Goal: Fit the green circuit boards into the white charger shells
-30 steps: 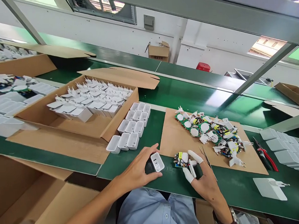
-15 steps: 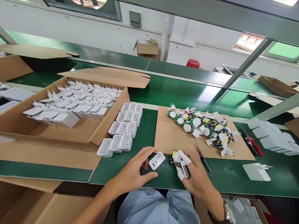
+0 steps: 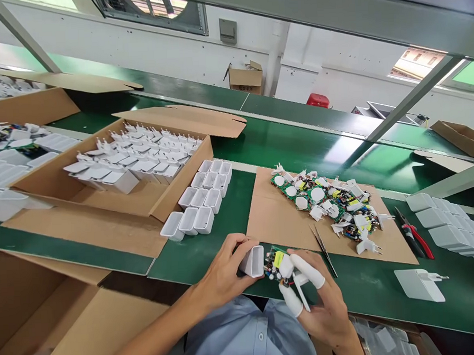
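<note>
My left hand (image 3: 226, 268) is closed around a white plastic charger housing (image 3: 254, 262), its open end turned to the right. In my right hand (image 3: 320, 295), fingers in white finger cots pinch a charger circuit board (image 3: 279, 264) with a white plug cover attached. The board's free edge is right beside the housing's opening; I cannot tell whether they touch. Tweezers (image 3: 323, 251) lie right of my right hand. Beyond them, a heap of circuit boards with plugs (image 3: 333, 199) rests on a cardboard sheet (image 3: 269, 218).
Rows of empty white housings (image 3: 200, 198) stand left of the sheet, beside a cardboard box (image 3: 159, 208) of finished-looking chargers. Red-handled pliers (image 3: 415, 234), a charger (image 3: 419, 284) and stacked white housings (image 3: 456, 227) are on the right. A metal post (image 3: 415, 99) rises behind.
My left hand has picked the housing up off the table and turned its opening toward the board. My right hand has tilted the board toward it. The view has shifted slightly left.
</note>
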A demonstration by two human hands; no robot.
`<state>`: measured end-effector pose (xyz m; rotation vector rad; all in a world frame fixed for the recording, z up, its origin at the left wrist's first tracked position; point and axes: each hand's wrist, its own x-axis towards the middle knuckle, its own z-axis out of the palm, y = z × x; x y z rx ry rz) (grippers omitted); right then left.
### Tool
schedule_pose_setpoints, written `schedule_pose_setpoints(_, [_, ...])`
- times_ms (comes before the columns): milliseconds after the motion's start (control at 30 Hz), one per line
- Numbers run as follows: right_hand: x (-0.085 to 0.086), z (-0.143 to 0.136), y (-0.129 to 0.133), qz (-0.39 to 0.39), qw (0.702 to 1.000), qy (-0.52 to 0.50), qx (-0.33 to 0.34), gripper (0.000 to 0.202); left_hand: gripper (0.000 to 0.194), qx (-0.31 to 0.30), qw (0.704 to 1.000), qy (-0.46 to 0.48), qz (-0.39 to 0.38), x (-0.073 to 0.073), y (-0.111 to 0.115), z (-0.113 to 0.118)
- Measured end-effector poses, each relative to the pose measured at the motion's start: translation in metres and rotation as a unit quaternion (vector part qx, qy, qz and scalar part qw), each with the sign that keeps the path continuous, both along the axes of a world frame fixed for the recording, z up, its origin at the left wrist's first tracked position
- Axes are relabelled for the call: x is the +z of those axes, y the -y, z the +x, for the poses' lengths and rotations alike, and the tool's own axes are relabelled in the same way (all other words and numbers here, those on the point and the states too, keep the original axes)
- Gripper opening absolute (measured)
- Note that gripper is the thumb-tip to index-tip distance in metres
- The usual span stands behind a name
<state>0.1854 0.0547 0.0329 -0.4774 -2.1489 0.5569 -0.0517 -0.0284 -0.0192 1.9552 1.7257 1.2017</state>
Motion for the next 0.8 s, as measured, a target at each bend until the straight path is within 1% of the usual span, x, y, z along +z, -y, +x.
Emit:
schedule_pose_setpoints(67, [-0.003, -0.002, 0.003, -0.002, 1.0, 0.001, 0.013, 0.071, 0.066, -0.008, 1.0, -0.002, 0.006, -0.003, 0.001, 0.001])
schedule_pose_setpoints(133, [-0.008, -0.005, 0.004, -0.002, 1.0, 0.004, 0.011, 0.074, 0.068, -0.016, 1.0, -0.003, 0.007, -0.004, 0.001, 0.001])
schedule_pose_setpoints(200, [-0.013, -0.007, 0.003, -0.015, 1.0, 0.013, 0.017, 0.075, 0.069, -0.022, 1.0, -0.009, 0.017, -0.004, 0.0, 0.0])
schedule_pose_setpoints(300, [-0.017, -0.007, 0.001, -0.04, 0.998, 0.033, 0.043, 0.073, 0.069, -0.024, 0.999, -0.023, 0.034, -0.003, 0.0, 0.0])
schedule_pose_setpoints(433, [-0.017, -0.006, -0.003, -0.054, 0.995, 0.058, 0.054, 0.07, 0.07, -0.032, 0.998, -0.032, 0.034, -0.001, 0.0, 0.001])
schedule_pose_setpoints(800, [-0.01, -0.01, -0.009, -0.036, 0.994, 0.086, 0.053, 0.073, 0.065, -0.031, 0.999, -0.027, 0.019, -0.003, -0.001, 0.001])
